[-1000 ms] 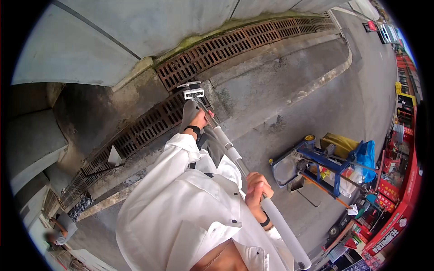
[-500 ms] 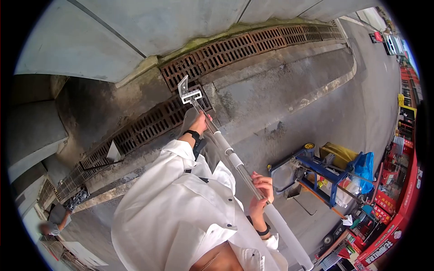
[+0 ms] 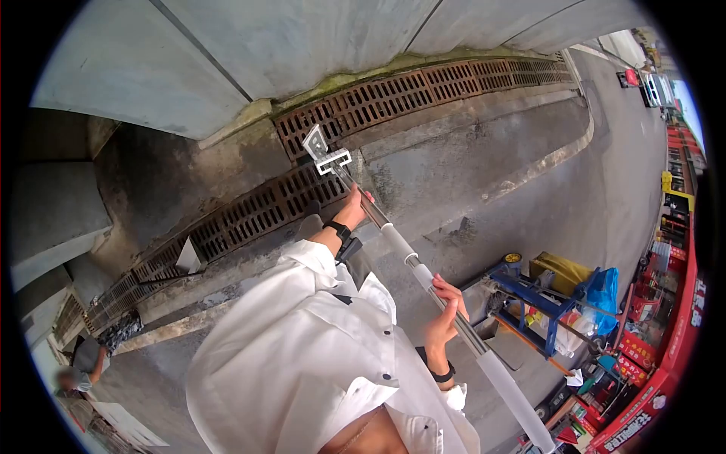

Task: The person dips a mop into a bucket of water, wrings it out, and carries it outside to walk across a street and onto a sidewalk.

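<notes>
A long metal pole (image 3: 373, 212) with white sleeves slants from the upper left to the lower right across the front of my white shirt. At its far end sits a white bracket-like head (image 3: 333, 160) with a flat hinged plate. My left hand (image 3: 352, 209) is closed round the bare metal just below that head. Further down, my right hand (image 3: 448, 316) is closed round the metal between the middle sleeve and the long white grip (image 3: 516, 397). The pole's lower end runs near the bottom edge of the view.
A rusty drain grate (image 3: 393, 94) runs along the foot of a grey wall (image 3: 318, 38). On the right stand a blue trolley frame (image 3: 529, 303), a blue bag (image 3: 603, 300) and red shopfronts (image 3: 673, 356). Another person (image 3: 76, 378) is at the lower left.
The pole's head and both hands have shifted slightly right in view, and the right hand also lower. The head's plate shows more face-on. Both hands keep hold of the pole.
</notes>
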A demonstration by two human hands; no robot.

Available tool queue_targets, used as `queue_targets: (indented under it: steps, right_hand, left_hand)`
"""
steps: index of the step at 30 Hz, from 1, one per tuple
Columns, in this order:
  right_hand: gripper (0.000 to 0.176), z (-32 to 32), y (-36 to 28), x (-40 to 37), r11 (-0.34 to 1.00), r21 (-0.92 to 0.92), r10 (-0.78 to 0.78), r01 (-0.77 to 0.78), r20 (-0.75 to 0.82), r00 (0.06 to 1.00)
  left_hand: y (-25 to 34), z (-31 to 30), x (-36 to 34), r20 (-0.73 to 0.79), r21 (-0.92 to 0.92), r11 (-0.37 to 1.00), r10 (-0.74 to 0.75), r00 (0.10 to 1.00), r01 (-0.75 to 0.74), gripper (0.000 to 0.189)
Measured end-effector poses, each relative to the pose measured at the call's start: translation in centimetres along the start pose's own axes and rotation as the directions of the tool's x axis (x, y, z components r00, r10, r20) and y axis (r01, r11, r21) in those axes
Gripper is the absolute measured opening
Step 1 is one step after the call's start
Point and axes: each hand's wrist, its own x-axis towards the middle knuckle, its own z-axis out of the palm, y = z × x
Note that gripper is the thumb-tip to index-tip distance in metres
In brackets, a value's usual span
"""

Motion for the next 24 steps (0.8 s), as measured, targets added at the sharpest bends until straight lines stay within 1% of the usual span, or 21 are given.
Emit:
queue_targets:
  steps: [1,2,3,4,6,7,9,11,13,14,15,16,18,19,20,21,22,24]
  right_hand:
    - [0.040,-0.2,-0.3,-0.4,1.000,-0.013,-0.003,0.003,0.002,1.000]
    - [0.039,-0.4,-0.6,-0.7,1.000,-0.008,0.008,-0.008,-0.031,0.999]
    - [0.038,-0.4,-0.8,-1.1,1.000,-0.001,0.023,-0.023,-0.059,0.998]
    - [0.036,-0.6,-0.9,-1.6,1.000,-0.023,0.019,-0.021,-0.095,0.995]
    - [0.035,-1.1,-1.0,-2.7,1.000,-0.020,0.022,-0.024,-0.095,0.995]
    - [0.035,-1.5,-1.0,-3.0,1.000,-0.014,0.025,-0.027,-0.107,0.994]
    - [0.034,-2.0,-0.8,-4.1,0.999,-0.035,0.028,-0.031,-0.087,0.996]
    - [0.034,-2.5,0.0,-4.9,0.997,-0.040,0.067,-0.069,-0.054,0.996]
    - [0.034,-2.3,0.3,-5.1,0.995,-0.050,0.084,-0.086,-0.045,0.995]
    - [0.033,-2.4,0.2,-5.1,0.995,-0.078,0.068,-0.069,-0.016,0.998]
    - [0.032,-2.5,0.1,-4.8,0.993,-0.107,0.050,-0.048,0.019,0.999]
    - [0.032,-2.3,0.1,-4.4,0.993,-0.111,0.056,-0.052,0.028,0.998]
    - [0.027,-1.8,-0.1,-4.0,0.994,-0.109,0.041,-0.030,0.105,0.994]
    - [0.027,-1.8,-0.1,-3.8,0.994,-0.106,0.050,-0.039,0.107,0.993]
    - [0.026,-2.0,-0.1,-3.5,0.987,-0.157,0.063,-0.039,0.146,0.987]
    - [0.024,-2.1,0.0,-3.3,0.978,-0.207,0.074,-0.036,0.182,0.980]
    - [0.023,-2.3,0.1,-3.1,0.977,-0.215,0.050,-0.010,0.181,0.982]
    - [0.023,-2.6,-0.6,-2.7,0.971,-0.237,0.054,-0.009,0.184,0.981]
  left_hand:
    - [0.0,-0.2,0.1,0.035,-0.015,0.999,-0.046,0.998,0.047,0.036]
    - [0.3,-0.5,0.3,0.063,-0.061,0.996,-0.058,0.996,0.062,0.030]
    - [0.7,-0.7,0.6,0.064,-0.074,0.995,-0.061,0.996,0.066,0.030]
    - [0.9,-1.1,1.1,0.065,-0.053,0.996,-0.069,0.996,0.072,0.029]
    - [1.6,-1.9,2.1,0.067,0.000,0.998,-0.059,0.996,0.059,0.024]
    - [1.9,-2.1,2.6,0.066,-0.009,0.998,-0.056,0.996,0.056,0.024]
    - [2.3,-2.9,3.5,0.081,0.029,0.998,-0.062,0.995,0.059,0.026]
    - [2.3,-3.2,4.5,0.057,0.028,0.999,-0.037,0.998,0.036,0.029]
    - [2.4,-3.7,5.2,0.080,0.107,0.994,-0.005,0.997,-0.003,0.031]
    - [2.5,-3.5,4.3,0.069,0.134,0.991,-0.003,0.998,-0.006,0.033]
    - [2.3,-3.8,4.4,0.093,0.150,0.988,0.007,0.996,-0.021,0.033]
    - [2.3,-3.7,4.7,0.069,0.137,0.990,0.004,0.998,-0.013,0.034]
    - [2.1,-3.9,4.7,0.036,0.121,0.993,0.003,0.999,-0.008,0.034]
    - [1.9,-4.1,4.6,0.027,0.147,0.989,0.017,0.999,-0.021,0.034]
    - [1.8,-4.2,4.4,0.020,0.177,0.984,0.032,0.999,-0.035,0.035]
    - [1.9,-4.5,4.6,0.007,0.169,0.985,-0.017,1.000,0.016,0.035]
    - [1.9,-4.5,4.3,0.005,0.164,0.986,-0.006,1.000,0.005,0.035]
    - [1.2,-4.5,3.6,0.007,0.159,0.987,-0.002,1.000,0.001,0.034]
